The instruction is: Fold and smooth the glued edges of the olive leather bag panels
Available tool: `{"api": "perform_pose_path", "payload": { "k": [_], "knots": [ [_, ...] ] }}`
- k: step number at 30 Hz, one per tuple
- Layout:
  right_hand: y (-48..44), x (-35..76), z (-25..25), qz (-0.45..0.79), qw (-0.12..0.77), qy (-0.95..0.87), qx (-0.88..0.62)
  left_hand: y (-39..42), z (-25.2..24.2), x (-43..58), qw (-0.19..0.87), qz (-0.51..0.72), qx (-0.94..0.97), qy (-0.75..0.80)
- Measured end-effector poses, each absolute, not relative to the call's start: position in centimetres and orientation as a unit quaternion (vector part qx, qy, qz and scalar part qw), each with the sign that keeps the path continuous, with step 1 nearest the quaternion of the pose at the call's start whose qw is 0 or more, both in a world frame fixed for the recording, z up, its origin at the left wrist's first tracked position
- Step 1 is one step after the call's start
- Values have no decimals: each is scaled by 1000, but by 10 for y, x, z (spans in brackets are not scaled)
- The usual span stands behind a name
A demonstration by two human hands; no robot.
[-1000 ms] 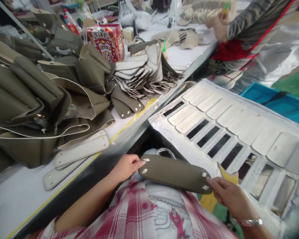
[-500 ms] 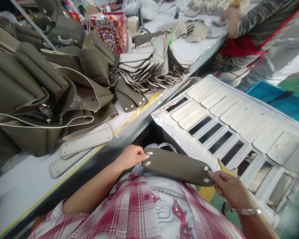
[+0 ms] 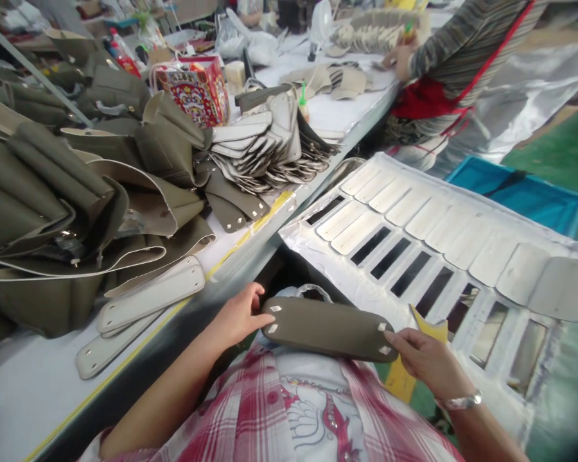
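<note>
An olive-brown leather strap piece [image 3: 327, 328] with rounded ends is stretched across in front of my plaid shirt. Pairs of diamond-shaped metal studs mark both ends. My left hand [image 3: 238, 314] is at its left end, the thumb on its face and the index finger raised apart; the remaining fingers are hidden. At the other end, my right hand [image 3: 421, 356] pinches the lower corner between thumb and fingers. Two pale grey strap pieces [image 3: 151, 295] with rivets lie overlapped on the table edge. More olive straps [image 3: 234, 199] rest beside a fanned stack of pale strap pieces [image 3: 264, 144].
Olive leather bags [image 3: 43, 186] are heaped on the left of the table. To my right stands a white slatted rack [image 3: 366, 244] carrying pale panels, with a blue bin [image 3: 534, 192] behind it. A red printed box [image 3: 192, 90] and a co-worker's arm [image 3: 438, 51] appear farther back.
My view has turned, so the surroundings sit lower and further left. My left index finger has lifted away from the thumb. The right hand keeps its pinch on the strap piece.
</note>
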State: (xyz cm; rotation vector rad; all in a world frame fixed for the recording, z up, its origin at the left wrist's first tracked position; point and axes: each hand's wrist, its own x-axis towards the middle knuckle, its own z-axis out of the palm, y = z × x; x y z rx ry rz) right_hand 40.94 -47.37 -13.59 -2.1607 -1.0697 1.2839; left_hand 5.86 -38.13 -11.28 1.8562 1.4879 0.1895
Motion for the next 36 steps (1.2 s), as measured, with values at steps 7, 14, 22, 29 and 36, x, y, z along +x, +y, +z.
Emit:
{"api": "perform_pose_path", "payload": {
  "k": [7, 14, 22, 29, 36],
  "knots": [
    [-481, 412, -132, 424, 240, -420, -766, -379, -101, 134, 279, 53, 882, 376],
    [-484, 420, -133, 423, 237, -401, -777, -412, -138, 260, 244, 38, 935, 256],
    [-483, 426, -134, 380, 235, -450, -773, -409, -140, 268, 223, 31, 939, 261],
    [-482, 428, -129, 360, 195, -478, -777, -409, -138, 274, 232, 21, 933, 274],
    [-483, 422, -127, 307, 137, -500, -798, -407, -135, 272, 250, 22, 931, 266]
  ]
}}
